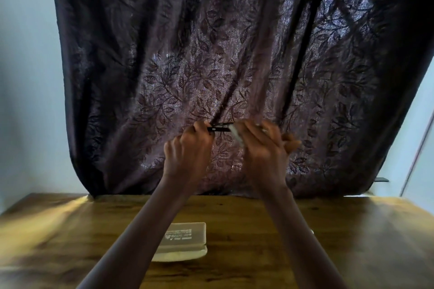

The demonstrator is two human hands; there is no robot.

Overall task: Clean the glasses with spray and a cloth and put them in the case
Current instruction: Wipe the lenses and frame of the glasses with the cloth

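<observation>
Head view: open case [185,240] on table [258,230].

Head view looks forward, slightly down, over the table [70,230] toward a nearby curtain [211,54]

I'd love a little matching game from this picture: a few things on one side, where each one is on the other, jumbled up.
Things:
1. glasses
2. case
3. curtain
4. cloth

Places:
A. hanging behind the table
B. lying open on the table
C. in the right hand, pressed to the glasses
D. held up in the air by the left hand

Pairs: 1-D, 2-B, 3-A, 4-C
</observation>
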